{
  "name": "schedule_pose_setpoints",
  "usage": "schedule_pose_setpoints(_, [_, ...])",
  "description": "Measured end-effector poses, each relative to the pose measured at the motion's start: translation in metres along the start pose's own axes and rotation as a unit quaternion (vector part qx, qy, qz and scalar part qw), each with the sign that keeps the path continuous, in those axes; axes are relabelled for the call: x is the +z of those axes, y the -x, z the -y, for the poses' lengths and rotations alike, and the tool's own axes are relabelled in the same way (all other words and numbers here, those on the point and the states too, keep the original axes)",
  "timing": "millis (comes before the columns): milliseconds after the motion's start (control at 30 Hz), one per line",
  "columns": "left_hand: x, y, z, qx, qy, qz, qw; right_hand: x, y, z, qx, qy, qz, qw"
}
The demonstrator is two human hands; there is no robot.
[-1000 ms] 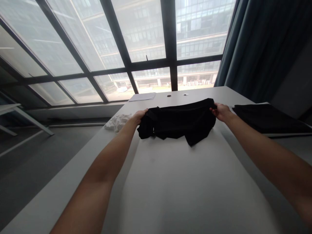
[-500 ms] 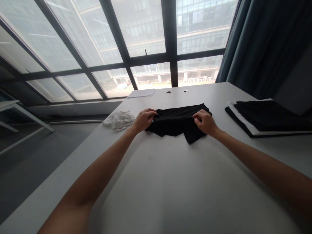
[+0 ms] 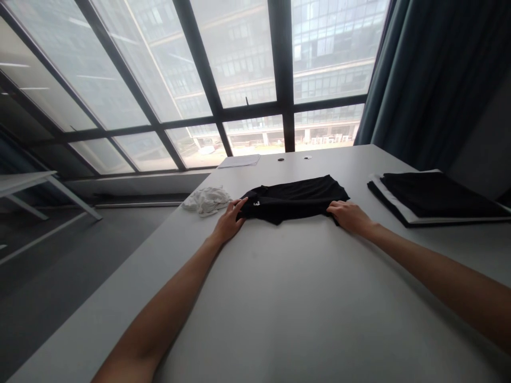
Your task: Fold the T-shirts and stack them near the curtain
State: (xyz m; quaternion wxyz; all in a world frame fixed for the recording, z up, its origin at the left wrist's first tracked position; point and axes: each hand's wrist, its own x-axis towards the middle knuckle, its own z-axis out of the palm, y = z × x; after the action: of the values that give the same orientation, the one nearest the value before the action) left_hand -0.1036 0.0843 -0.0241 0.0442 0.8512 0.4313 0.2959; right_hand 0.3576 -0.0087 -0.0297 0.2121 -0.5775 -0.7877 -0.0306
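Cloth [image 3: 294, 198], black, lies at twelve o'clock on the counter [image 3: 287, 287]; the left hand [image 3: 230, 220], fingers spread, rests on its nine-o'clock end while the right hand [image 3: 348, 215] pinches its four-o'clock corner, probably to keep it flat.

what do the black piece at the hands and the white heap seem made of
Flat black fabric piece: matte, perhaps knit, judging by soft wrinkles and limp edges. Crumpled white cloth heap: likely thin, dull fabric, given its many creases. Fibres can't be told.
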Motion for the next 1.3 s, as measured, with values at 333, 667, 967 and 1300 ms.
schedule_pose_setpoints(333, [0.001, 0.001, -0.016, 0.066, 0.035, 0.005, 0.997, 0.017, -0.022, 0.032, 0.134, 0.036, -0.130, 0.982])
schedule_pose_setpoints(667, [0.002, 0.003, -0.022, 0.118, 0.099, -0.025, 0.988, 0.055, -0.055, 0.148, 0.110, 0.014, -0.012, 0.994])
schedule_pose_setpoints(967, [0.001, -0.004, -0.018, 0.099, -0.018, -0.041, 0.994, -0.010, -0.057, 0.065, 0.084, 0.076, -0.126, 0.985])
schedule_pose_setpoints(1300, [-0.018, 0.001, -0.066, 0.119, 0.132, 0.000, 0.984, -0.078, -0.012, 0.068, -0.059, -0.182, -0.228, 0.955])
